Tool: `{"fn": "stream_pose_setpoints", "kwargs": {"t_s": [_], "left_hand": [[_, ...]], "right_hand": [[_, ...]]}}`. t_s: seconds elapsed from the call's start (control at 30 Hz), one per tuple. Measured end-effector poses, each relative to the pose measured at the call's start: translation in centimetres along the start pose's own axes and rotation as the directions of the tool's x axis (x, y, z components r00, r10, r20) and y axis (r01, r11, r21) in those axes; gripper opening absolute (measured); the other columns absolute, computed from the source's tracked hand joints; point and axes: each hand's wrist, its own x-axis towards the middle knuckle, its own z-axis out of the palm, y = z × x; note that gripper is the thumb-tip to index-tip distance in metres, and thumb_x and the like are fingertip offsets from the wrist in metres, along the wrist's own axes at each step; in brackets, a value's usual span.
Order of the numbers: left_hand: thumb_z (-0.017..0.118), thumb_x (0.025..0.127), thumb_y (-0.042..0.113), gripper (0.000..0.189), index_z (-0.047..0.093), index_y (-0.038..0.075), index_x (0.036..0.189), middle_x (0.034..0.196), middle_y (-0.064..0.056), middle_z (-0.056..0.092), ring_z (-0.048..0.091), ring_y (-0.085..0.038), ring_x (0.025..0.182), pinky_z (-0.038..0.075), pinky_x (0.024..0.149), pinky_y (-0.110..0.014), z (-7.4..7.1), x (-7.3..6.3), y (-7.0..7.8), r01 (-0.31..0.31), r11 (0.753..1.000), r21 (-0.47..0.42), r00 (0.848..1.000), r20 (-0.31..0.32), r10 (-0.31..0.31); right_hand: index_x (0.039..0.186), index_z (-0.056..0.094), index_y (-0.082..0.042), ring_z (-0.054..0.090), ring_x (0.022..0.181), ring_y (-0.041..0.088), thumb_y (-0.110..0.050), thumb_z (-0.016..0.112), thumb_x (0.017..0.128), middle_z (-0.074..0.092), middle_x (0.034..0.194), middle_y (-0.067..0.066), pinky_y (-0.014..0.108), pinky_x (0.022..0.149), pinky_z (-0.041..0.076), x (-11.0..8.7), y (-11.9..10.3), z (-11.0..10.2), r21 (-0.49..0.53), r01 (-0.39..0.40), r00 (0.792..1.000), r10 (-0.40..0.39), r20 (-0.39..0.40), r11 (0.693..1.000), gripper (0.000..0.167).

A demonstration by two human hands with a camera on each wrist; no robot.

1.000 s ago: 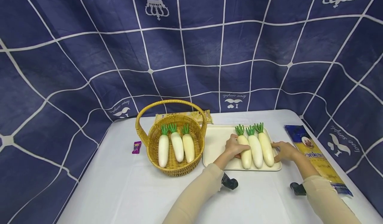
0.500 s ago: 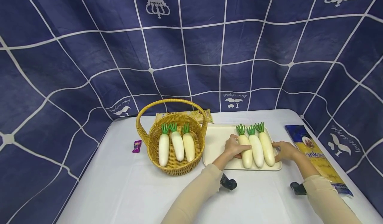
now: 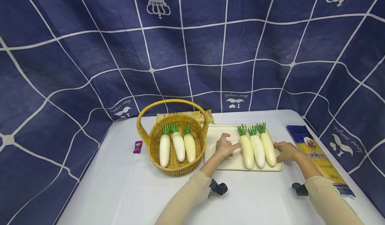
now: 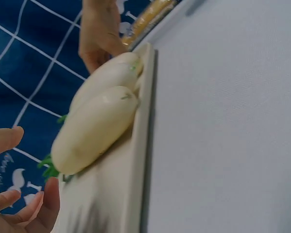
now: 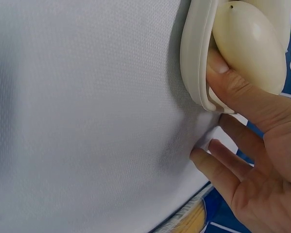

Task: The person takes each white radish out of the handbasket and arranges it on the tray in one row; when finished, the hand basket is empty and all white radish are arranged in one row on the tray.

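Observation:
Three white radishes with green tops lie side by side on a cream tray (image 3: pixel 215 135): a left one (image 3: pixel 247 153), a middle one (image 3: pixel 257 151) and a right one (image 3: pixel 267 150). My left hand (image 3: pixel 225 147) is over the tray's bare part, fingers spread and holding nothing; its thumb points at the left radish. In the left wrist view, a gap shows between these fingers and the radish. My right hand (image 5: pixel 264 160) is at the tray's right end, thumb inside the rim against the right radish, other fingers outside, holding the tray's edge.
A wicker basket (image 3: pixel 174 172) with three more white radishes stands left of the tray. Behind it lies a yellow packet (image 3: pixel 207 116). A small purple wrapper (image 3: pixel 137 147) is left of the basket. A blue and yellow bag (image 3: pixel 318 158) lies by my right arm.
My left hand has let go of the left radish and moved left, away from it. My right hand stays at the tray's right end.

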Motion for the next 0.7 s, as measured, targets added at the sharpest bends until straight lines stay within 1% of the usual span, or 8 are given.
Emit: {"fn": "stream_pose_setpoints", "kwargs": {"t_s": [0.1,0.2,0.3,0.37,0.43,0.5,0.6,0.7], "left_hand": [[0.077,0.078,0.027,0.062,0.048,0.005,0.127,0.097,-0.015,0.062,0.065,-0.028,0.054,0.056,0.051,-0.039,-1.6,-0.8,0.3,-0.033,0.999,-0.025,0.999,0.033,0.034],[0.075,0.079,0.025,0.058,0.049,0.004,0.127,0.095,-0.014,0.061,0.067,-0.034,0.068,0.057,0.056,-0.041,-3.2,-1.6,0.6,-0.038,0.996,-0.080,0.995,0.085,0.045],[0.074,0.081,0.022,0.055,0.051,0.002,0.126,0.093,-0.013,0.060,0.066,-0.038,0.080,0.057,0.055,-0.038,-4.5,-2.3,0.9,-0.049,0.990,-0.132,0.990,0.129,0.066],[0.073,0.082,0.022,0.053,0.051,0.000,0.125,0.094,-0.013,0.060,0.065,-0.039,0.083,0.057,0.055,-0.036,-5.5,-2.8,0.9,-0.061,0.985,-0.159,0.985,0.153,0.086],[0.072,0.083,0.022,0.052,0.051,-0.001,0.125,0.095,-0.013,0.061,0.064,-0.039,0.084,0.057,0.055,-0.036,-6.5,-3.2,0.8,-0.081,0.980,-0.179,0.979,0.170,0.112],[0.071,0.084,0.021,0.052,0.050,-0.001,0.125,0.096,-0.015,0.062,0.063,-0.040,0.085,0.058,0.058,-0.039,-7.6,-3.5,0.5,-0.092,0.976,-0.199,0.974,0.184,0.130],[0.070,0.085,0.022,0.052,0.049,-0.001,0.127,0.098,-0.016,0.063,0.063,-0.036,0.085,0.058,0.060,-0.041,-9.3,-4.0,0.0,-0.106,0.971,-0.214,0.970,0.193,0.148],[0.068,0.087,0.023,0.053,0.047,-0.001,0.129,0.100,-0.017,0.063,0.063,-0.029,0.080,0.058,0.061,-0.038,-11.1,-4.5,-0.6,-0.110,0.971,-0.212,0.971,0.185,0.150]], "right_hand": [[0.123,0.050,0.014,0.037,0.114,0.060,-0.013,0.082,0.064,0.047,0.124,0.039,0.068,0.092,0.034,0.1,0.0,0.0,-0.001,-0.005,1.000,0.005,0.001,1.000,0.073],[0.124,0.050,0.014,0.037,0.115,0.060,-0.013,0.082,0.064,0.047,0.124,0.039,0.068,0.092,0.034,0.1,0.1,0.0,-0.005,-0.003,1.000,0.003,-0.001,1.000,0.072],[0.123,0.050,0.015,0.037,0.115,0.060,-0.013,0.081,0.065,0.046,0.124,0.039,0.068,0.092,0.034,-0.1,0.1,-0.1,-0.011,0.005,1.000,-0.005,-0.006,1.000,0.072],[0.123,0.050,0.015,0.037,0.114,0.061,-0.012,0.080,0.064,0.047,0.124,0.040,0.068,0.092,0.034,-0.1,0.1,-0.2,-0.013,0.012,1.000,-0.012,-0.010,1.000,0.071],[0.123,0.050,0.015,0.037,0.115,0.061,-0.012,0.081,0.064,0.046,0.124,0.040,0.068,0.093,0.033,-0.1,0.1,-0.2,-0.008,0.014,1.000,-0.014,-0.009,1.000,0.072],[0.124,0.050,0.015,0.036,0.115,0.061,-0.012,0.081,0.065,0.046,0.124,0.040,0.068,0.093,0.033,0.0,0.1,-0.1,-0.002,0.012,1.000,-0.012,-0.006,1.000,0.072],[0.124,0.050,0.014,0.036,0.115,0.061,-0.012,0.081,0.065,0.046,0.125,0.039,0.068,0.093,0.033,0.1,0.2,0.1,-0.002,0.007,1.000,-0.007,-0.005,1.000,0.072],[0.124,0.050,0.014,0.036,0.115,0.061,-0.012,0.080,0.065,0.046,0.124,0.040,0.068,0.093,0.033,0.1,0.2,0.1,-0.003,0.005,1.000,-0.005,-0.003,1.000,0.071]]}}
